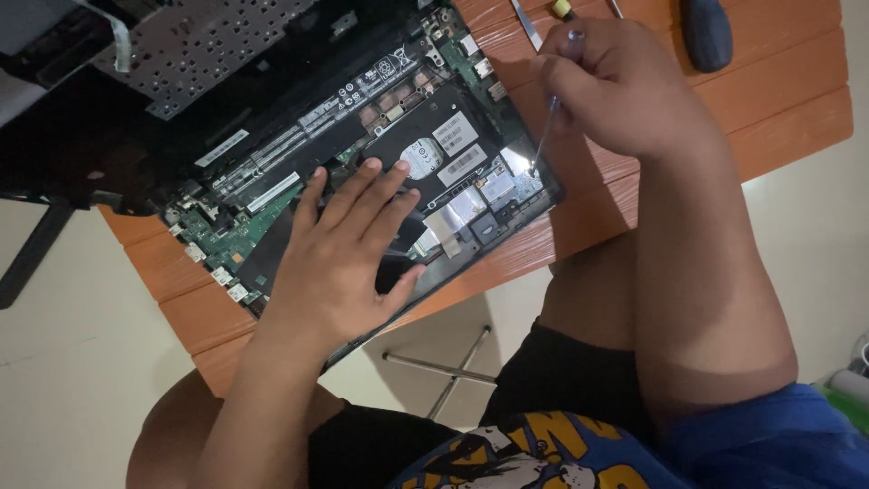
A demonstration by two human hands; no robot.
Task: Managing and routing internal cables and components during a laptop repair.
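Observation:
An opened laptop base [362, 145] lies on an orange slatted table [778, 91], its green circuit board and black drive exposed. My left hand [348, 244] rests flat on the black drive area, fingers spread. My right hand [615, 81] pinches a thin screwdriver [547, 127] by its top; the shaft slants down and its tip meets the laptop's right corner near a bright reflection.
A perforated metal keyboard plate [208, 45] lies at the top left over the laptop's far side. A dark blue tool handle [706, 32] and thin metal tools [527, 23] lie on the table's far right. Metal table legs [444, 367] show below, over a pale floor.

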